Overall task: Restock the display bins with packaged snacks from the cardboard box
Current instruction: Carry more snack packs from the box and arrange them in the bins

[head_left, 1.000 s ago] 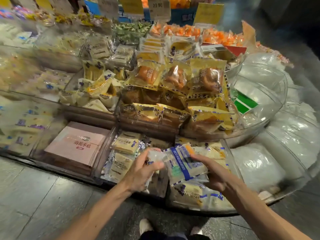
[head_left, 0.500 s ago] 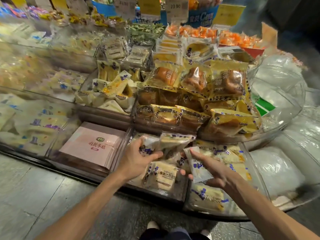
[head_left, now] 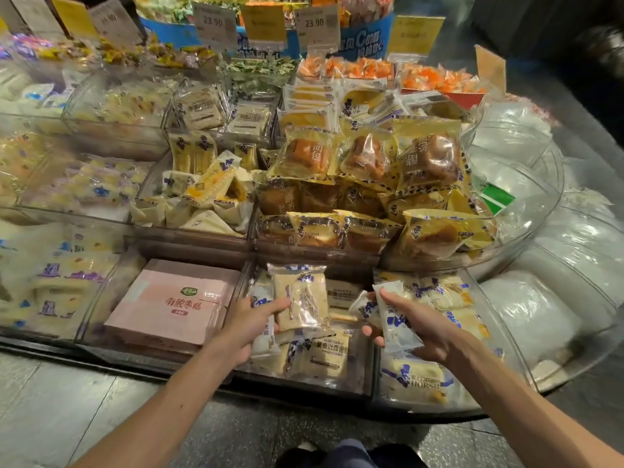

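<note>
Reaching over a shop's snack display, a person holds one packet in each of two hands above the front row of clear bins (head_left: 366,388). The left hand (head_left: 251,324) has its grip closed on a bread packet (head_left: 302,300), thumb across its face, holding it upright over the middle front bin, where more pale packets (head_left: 326,358) of the same kind lie. The right hand (head_left: 422,329), palm up, pinches a small packet (head_left: 393,319), white and blue, between thumb and fingers over the left edge of the next bin to the right. The held bread packet hides part of the stock behind it, and the bins' clear front walls stand in front of the lowest packets. Left of the left hand, one pink box (head_left: 172,304) lies flat in its own bin. Behind, three brown buns (head_left: 305,157) in yellow wrappers stand side by side on a heap of similar packets. Two price cards (head_left: 214,25) read 23.90. White plastic bags (head_left: 526,309) fill the curved bins at right, and one green-and-white card (head_left: 496,197) shows through a bin wall. Grey floor tiles (head_left: 50,400) run along the bottom.
</note>
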Tool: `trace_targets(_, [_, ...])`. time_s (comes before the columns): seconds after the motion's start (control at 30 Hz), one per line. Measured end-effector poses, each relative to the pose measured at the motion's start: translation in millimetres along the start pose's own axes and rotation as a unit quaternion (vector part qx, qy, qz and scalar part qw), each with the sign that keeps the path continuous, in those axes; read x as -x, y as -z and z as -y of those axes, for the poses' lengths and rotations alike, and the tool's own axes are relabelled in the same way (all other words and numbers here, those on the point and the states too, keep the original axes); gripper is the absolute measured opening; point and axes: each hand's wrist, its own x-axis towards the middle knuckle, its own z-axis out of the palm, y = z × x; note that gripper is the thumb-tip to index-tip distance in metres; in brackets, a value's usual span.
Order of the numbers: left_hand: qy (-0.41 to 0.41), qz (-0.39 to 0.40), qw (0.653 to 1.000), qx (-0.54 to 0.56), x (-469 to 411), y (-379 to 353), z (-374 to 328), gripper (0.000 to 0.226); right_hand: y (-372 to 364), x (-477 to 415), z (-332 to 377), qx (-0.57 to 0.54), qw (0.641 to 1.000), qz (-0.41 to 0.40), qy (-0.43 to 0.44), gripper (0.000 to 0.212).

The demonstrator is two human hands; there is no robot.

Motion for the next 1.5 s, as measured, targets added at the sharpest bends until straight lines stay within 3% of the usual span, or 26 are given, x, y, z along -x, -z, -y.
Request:
trace_targets(0.1, [0.095,-0.012,0.992,0.079,-4.8,-15.1,12.5,0.035,8.1,4.7,0.1,0.001,1.000,-0.004,0.015,0.046])
trace_targets(0.2, [0.130,-0.012,0.985,0.116,-12.4,-27.2,24.2,0.031,17.1,8.5,0.0,0.008,0.999,-0.020,0.026,0.041])
trace_targets(0.43, [0.170,0.016,0.964,0.205,-16.2,-63.4,25.9,0.010,30.5,16.2,6.5,0.021,0.998,-0.043,0.037,0.035])
trace_targets(0.6, [0.181,0.015,0.959,0.219,-21.8,-106.5,24.3,0.021,29.9,16.1,11.0,0.043,0.998,-0.029,0.037,0.036])
trace_targets(0.7, [0.194,-0.013,0.954,0.229,-26.1,-119.1,27.7,0.014,28.6,17.5,14.9,0.056,0.997,-0.027,0.040,0.035])
trace_targets(0.8, [0.191,-0.051,0.947,0.254,-34.8,-127.0,30.6,0.037,32.0,16.3,15.9,0.050,0.998,-0.016,0.037,0.036])
trace_targets(0.93, [0.197,-0.039,0.940,0.277,-36.0,-137.1,24.5,0.010,36.5,14.5,16.6,0.063,0.997,-0.012,0.034,0.035])
trace_targets(1.13, [0.191,-0.047,0.954,0.227,-32.9,-124.5,23.6,0.032,36.2,11.1,18.0,0.118,0.990,-0.053,0.047,0.035])
trace_targets(1.27, [0.139,-0.037,0.976,0.162,-7.6,-100.5,21.7,0.029,36.4,12.6,17.5,0.034,0.998,-0.025,0.039,0.036])
trace_targets(1.37, [0.098,0.013,0.991,0.096,14.1,-88.8,8.1,0.027,29.4,12.9,15.7,0.020,1.000,0.001,0.023,0.038])
trace_targets(1.5, [0.054,0.074,0.993,0.074,38.9,-99.6,-8.8,0.066,21.6,9.5,11.2,0.045,0.999,-0.001,0.021,0.043])
